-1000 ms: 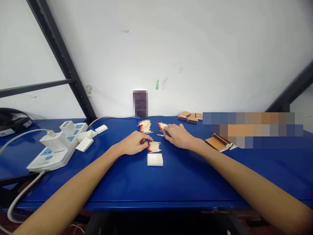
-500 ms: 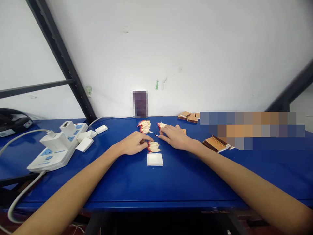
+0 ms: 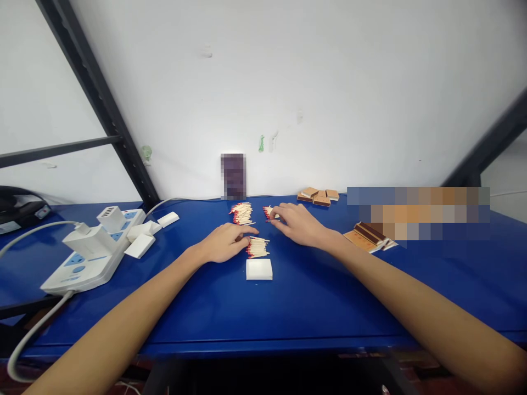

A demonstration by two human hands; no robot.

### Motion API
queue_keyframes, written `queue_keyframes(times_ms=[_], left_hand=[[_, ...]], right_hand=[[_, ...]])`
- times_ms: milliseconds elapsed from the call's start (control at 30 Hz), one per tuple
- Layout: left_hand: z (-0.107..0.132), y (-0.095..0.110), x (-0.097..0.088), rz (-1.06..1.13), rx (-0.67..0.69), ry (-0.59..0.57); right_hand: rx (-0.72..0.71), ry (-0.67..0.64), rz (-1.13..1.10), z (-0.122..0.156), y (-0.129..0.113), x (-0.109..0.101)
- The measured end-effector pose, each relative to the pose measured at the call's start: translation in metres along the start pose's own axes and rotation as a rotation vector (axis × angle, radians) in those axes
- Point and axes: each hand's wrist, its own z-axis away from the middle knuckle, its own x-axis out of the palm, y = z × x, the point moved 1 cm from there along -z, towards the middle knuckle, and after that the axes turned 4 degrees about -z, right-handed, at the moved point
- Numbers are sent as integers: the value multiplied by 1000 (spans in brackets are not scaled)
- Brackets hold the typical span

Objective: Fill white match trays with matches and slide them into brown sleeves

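My left hand [image 3: 224, 243] rests on the blue table [image 3: 288, 307], its curled fingers touching the left end of a small bunch of red-tipped matches [image 3: 259, 248]. A white open box tray [image 3: 259, 269] lies just in front of that bunch. My right hand [image 3: 297, 223] lies further back, fingertips pinching at matches [image 3: 269, 213] of a small pile. A larger heap of matches [image 3: 242, 213] sits behind my left hand.
A white power strip [image 3: 88, 252] with plugged adapters and cables lies at the left, with small white trays [image 3: 140, 245] beside it. Brown matchbox sleeves [image 3: 318, 196] sit at the back, more sleeves [image 3: 368, 236] at the right. A dark metal frame [image 3: 102, 109] rises at the left.
My right hand has slid a little back and left onto the small match pile. My left hand stays at the near bunch. The view has shifted slightly.
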Motion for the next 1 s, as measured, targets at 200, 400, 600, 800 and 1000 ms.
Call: queue_keyframes(times_ms=[200, 400, 600, 800, 1000], left_hand=[[-1, -6, 0, 55, -67, 51], [-3, -9, 2, 69, -66, 45], [-1, -4, 1, 75, -58, 35], [0, -2, 1, 68, -21, 10], [1, 0, 1, 28, -12, 5]], right_hand=[[-97, -139, -30, 10, -7, -7], [-129, -172, -65, 10, -13, 0], [-130, -120, 8, 5, -12, 7], [40, 29, 313, 1, 13, 4], [73, -44, 356, -4, 21, 7]])
